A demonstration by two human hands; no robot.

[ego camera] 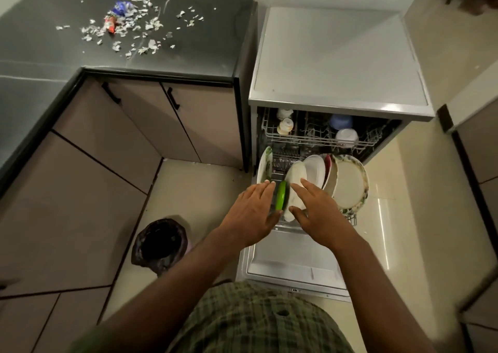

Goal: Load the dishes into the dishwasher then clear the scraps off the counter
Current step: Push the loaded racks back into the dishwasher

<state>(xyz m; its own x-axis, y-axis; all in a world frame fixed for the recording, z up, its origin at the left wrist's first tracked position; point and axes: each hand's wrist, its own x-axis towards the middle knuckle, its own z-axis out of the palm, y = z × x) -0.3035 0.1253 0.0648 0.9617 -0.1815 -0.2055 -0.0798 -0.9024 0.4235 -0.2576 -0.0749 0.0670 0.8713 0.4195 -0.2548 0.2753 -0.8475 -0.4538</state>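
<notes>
- Reaching into the lower rack [350, 218] of the open dishwasher [339, 56], both hands low over its dropped door [291, 261].
- Left hand [253, 212]: fingers straight, thumb under, holding a green plate [281, 195] on edge, upright in the rack.
- Right hand [315, 210]: fingers spread and relaxed, laid against a white plate [296, 176] just right of the green one; thumb at its lower rim. Not curled round it.
- Further right in the same rack: another white plate [315, 169], a bowl with red inside [331, 174], then a large floral-rim plate [350, 183], all standing on edge.
- A patterned plate [264, 164] stands at the rack's far left.
- Upper rack [318, 134]: two small bottles at left, a blue bowl [341, 121] and a white bowl [347, 136] at right.
- Scraps [129, 26]: torn paper bits plus blue and red wrappers, scattered on the dark counter [188, 48], well apart from the hands.
- Lined bin [160, 245] on the floor left of the door.
</notes>
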